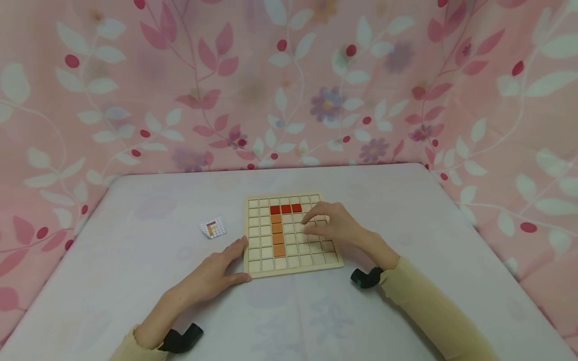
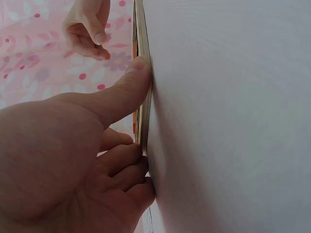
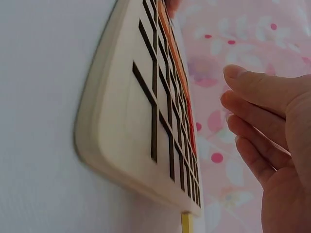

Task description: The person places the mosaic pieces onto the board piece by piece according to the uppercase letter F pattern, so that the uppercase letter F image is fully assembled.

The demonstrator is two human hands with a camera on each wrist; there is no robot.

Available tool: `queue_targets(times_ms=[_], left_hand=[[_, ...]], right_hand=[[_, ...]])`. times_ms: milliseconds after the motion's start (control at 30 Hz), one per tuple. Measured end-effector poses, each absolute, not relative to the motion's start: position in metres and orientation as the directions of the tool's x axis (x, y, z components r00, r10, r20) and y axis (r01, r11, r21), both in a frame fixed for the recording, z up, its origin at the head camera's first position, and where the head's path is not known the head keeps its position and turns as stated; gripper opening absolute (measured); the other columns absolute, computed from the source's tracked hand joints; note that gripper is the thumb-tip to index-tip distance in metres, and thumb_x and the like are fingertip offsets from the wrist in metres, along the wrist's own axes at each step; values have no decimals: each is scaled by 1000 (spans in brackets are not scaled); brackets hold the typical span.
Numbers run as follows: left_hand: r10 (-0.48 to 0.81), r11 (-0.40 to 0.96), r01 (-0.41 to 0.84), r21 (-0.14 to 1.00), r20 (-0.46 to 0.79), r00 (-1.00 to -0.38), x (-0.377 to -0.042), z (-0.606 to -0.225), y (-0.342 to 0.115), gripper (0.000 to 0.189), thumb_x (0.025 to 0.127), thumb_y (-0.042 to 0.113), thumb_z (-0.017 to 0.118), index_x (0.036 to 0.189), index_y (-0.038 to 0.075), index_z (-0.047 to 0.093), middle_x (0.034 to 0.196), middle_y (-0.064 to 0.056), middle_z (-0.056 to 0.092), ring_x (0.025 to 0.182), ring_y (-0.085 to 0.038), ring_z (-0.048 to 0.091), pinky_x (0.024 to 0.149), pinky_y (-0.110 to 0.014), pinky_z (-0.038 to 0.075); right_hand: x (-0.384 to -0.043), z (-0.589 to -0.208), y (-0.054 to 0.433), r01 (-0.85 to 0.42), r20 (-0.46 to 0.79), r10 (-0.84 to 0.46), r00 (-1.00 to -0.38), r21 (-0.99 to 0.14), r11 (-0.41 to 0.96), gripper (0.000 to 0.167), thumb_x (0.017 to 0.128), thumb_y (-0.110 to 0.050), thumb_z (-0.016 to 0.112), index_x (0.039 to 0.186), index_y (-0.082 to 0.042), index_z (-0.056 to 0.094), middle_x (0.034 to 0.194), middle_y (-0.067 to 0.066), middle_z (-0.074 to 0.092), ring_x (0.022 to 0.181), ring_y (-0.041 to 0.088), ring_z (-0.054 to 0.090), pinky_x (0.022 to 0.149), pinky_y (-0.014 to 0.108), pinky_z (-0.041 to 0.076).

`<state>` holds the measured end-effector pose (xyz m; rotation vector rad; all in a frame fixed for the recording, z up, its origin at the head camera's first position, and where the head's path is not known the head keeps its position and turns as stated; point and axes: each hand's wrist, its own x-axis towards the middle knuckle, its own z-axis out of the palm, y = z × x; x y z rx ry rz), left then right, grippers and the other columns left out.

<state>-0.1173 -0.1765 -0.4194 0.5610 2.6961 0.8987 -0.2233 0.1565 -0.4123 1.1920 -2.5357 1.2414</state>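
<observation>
A square wooden grid board (image 1: 266, 274) lies on the table with red tiles (image 1: 286, 208) and orange tiles (image 1: 277, 228) set in its cells. At the board's near left corner, my left hand (image 1: 212, 273) touches the edge with thumb and fingertips. The left thumb (image 2: 129, 85) presses the board's side in the left wrist view. Above the board's right half hovers my right hand (image 1: 336, 225), its fingers bent slightly. Nothing shows between those fingers (image 3: 257, 131) in the right wrist view.
A small paper card (image 1: 213, 227) with a coloured grid pattern lies left of the board. Part of a yellow piece (image 3: 186, 223) shows just past the board's edge. A flowered pink cloth (image 1: 280, 85) hangs behind the white table (image 1: 289, 321).
</observation>
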Motion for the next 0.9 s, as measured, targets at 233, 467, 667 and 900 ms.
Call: queue_targets(times_ms=[233,467,667,900], left_hand=[[428,740,279,612,-109,-897,-117,-417,-176,88,90,41,73,158,6,28,162,-15,30,150,-33,27,118,-52,30],[424,737,275,618,-106,-899,-117,-419,-177,89,89,38,74,158,6,28,162,-15,30,150,-33,27,117,-53,31],[427,735,277,619,-106,-898,-117,-420,-177,89,89,38,74,158,6,27,162,-15,30,150,-32,27,118,-52,30],[430,739,280,612,-108,-896,-117,-420,-177,89,89,40,73,158,7,28,162,-14,30,150,-32,27,117,-53,31]], right_hand=[[-229,-411,197,-574,335,-492,-804,-653,494,21,80,-16,86,99,-11,78,98,-6,75,102,16,68,95,50,51],[-235,-414,220,-529,336,-418,-844,-652,543,20,79,-17,86,98,-15,79,98,-6,75,102,17,68,96,51,51],[-237,-415,226,-504,317,-401,-859,-660,557,20,80,-17,86,98,-12,79,99,-5,75,103,21,68,97,52,50],[-239,-420,233,-457,269,-380,-885,-656,601,19,82,-18,84,100,-13,79,104,-2,75,107,23,66,100,52,47]])
